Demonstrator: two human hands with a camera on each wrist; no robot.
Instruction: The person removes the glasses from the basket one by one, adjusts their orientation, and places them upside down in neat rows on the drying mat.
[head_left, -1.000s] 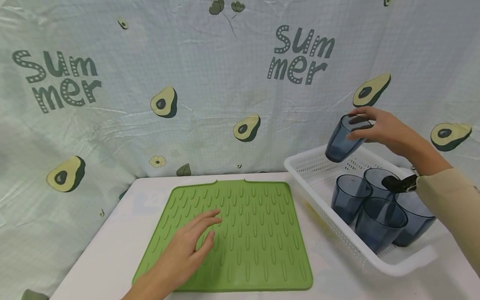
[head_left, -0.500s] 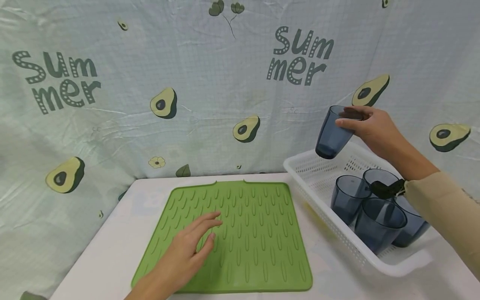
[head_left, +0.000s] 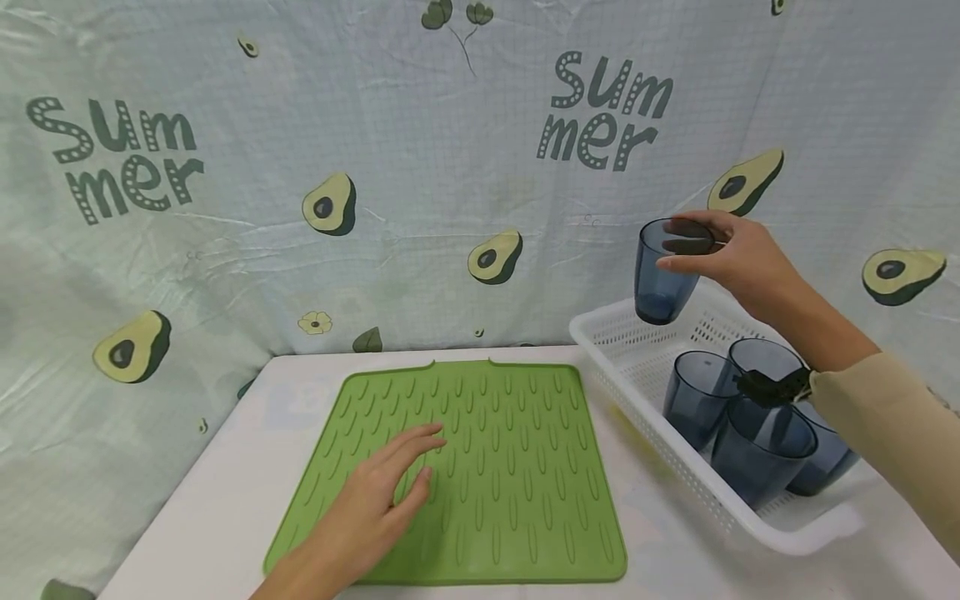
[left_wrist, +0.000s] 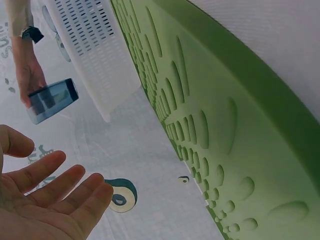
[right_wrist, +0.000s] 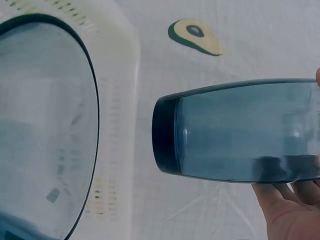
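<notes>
My right hand (head_left: 735,254) grips a blue tinted glass (head_left: 662,279) near its rim, thumb on the near side and fingers behind. The glass hangs almost upright above the far end of a white plastic basket (head_left: 622,383). In the right wrist view the glass (right_wrist: 240,132) shows its dark thick base, apart from the basket. My left hand (head_left: 371,500) hovers over a green ridged mat (head_left: 510,483), its fingers loosely extended with nothing in them. The left wrist view shows that palm (left_wrist: 50,205) beside the mat (left_wrist: 220,110).
Several more blue glasses (head_left: 761,450) stand mouth up in the near part of the basket, partly behind my right forearm. The mat lies on a white table (head_left: 202,508). A curtain (head_left: 405,150) printed with avocados and lettering hangs behind the table.
My right hand has moved a little to the left with the glass, which has turned from tilted to nearly upright. My left hand has stayed in place.
</notes>
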